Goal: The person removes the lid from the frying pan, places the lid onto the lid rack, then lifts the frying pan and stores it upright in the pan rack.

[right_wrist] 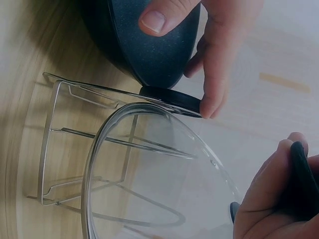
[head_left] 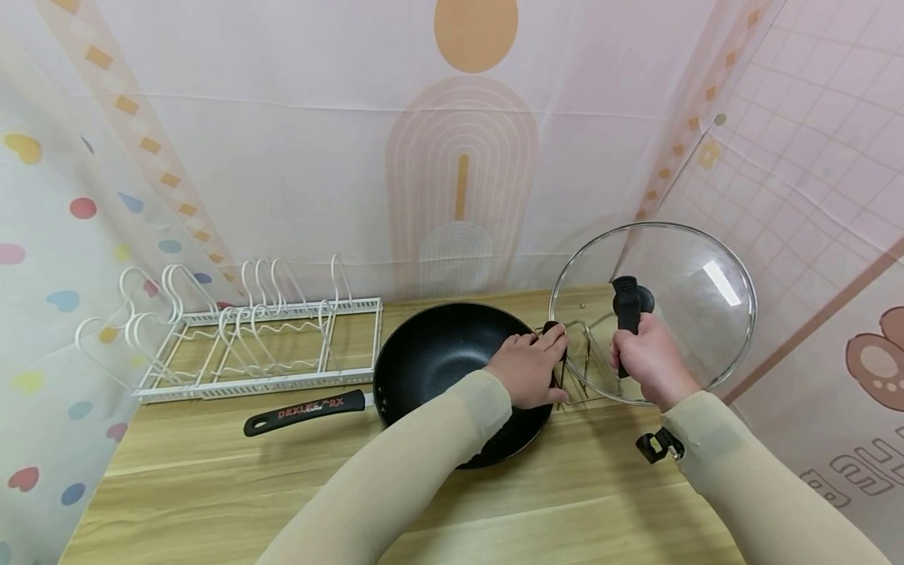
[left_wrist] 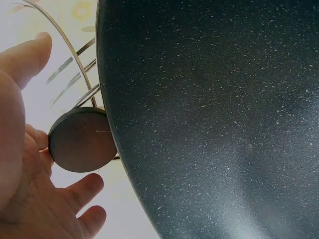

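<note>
A black wok [head_left: 452, 361] lies on the table with its long handle [head_left: 304, 412] pointing left. My left hand [head_left: 526, 369] reaches over its right side, fingers extended and spread, touching a dark round disc [left_wrist: 82, 139] beside the wok's rim. The same disc [right_wrist: 172, 97] shows against a metal wire rack [right_wrist: 89, 134] in the right wrist view. My right hand [head_left: 653, 361] grips the black handle [head_left: 627, 314] of a large glass lid [head_left: 692, 290] with a steel rim. The lid stands tilted, its lower left part overlapping the wire rack.
A white rack [head_left: 261, 380] with several upright loops is at the left, near the back of the wooden table [head_left: 494, 518]. A patterned curtain [head_left: 304, 173] hangs behind the table and along both sides. A small black clip [head_left: 657, 445] is at my right wrist.
</note>
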`<action>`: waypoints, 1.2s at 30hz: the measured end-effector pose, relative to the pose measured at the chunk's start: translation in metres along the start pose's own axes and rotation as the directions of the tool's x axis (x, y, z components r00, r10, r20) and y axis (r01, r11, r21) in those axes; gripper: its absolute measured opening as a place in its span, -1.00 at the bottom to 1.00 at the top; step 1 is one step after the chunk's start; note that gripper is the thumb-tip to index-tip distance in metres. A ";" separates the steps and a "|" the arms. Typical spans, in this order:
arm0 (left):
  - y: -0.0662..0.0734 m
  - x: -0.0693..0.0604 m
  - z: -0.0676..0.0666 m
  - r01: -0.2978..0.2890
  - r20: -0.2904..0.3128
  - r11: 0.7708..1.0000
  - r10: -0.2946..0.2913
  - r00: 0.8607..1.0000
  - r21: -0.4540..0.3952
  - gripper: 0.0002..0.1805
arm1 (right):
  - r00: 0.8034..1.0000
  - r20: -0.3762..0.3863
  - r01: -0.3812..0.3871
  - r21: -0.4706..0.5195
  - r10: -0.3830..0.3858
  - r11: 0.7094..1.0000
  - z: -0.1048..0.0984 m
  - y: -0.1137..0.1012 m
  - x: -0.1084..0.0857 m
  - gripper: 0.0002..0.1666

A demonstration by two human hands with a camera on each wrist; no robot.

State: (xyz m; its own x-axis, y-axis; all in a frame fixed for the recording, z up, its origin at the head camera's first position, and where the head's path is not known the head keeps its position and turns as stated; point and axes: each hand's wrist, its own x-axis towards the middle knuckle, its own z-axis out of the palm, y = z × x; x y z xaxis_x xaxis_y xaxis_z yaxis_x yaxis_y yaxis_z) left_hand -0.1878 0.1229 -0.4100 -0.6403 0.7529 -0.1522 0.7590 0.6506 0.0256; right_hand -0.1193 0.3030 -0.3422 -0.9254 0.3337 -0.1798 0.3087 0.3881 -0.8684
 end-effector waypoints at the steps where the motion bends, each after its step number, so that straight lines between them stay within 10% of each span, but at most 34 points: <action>1: 0.000 0.000 0.000 0.000 0.000 1.000 0.000 1.000 -0.002 0.03 | 1.000 0.001 0.001 -0.005 -0.001 1.000 0.000 0.000 0.000 -0.79; 36: 0.001 0.001 -0.002 -0.001 0.029 0.999 0.002 1.000 -0.052 0.09 | 0.999 0.033 0.030 -0.093 -0.027 0.995 0.010 0.008 -0.006 -0.79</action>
State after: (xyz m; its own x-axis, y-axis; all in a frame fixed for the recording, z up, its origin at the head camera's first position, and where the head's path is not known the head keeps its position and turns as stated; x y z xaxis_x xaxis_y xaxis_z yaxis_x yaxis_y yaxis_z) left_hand -0.1880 0.1243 -0.4080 -0.6350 0.7510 -0.1809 0.7522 0.6545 0.0767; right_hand -0.1132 0.2950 -0.3526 -0.9400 0.2948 -0.1717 0.3003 0.4764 -0.8263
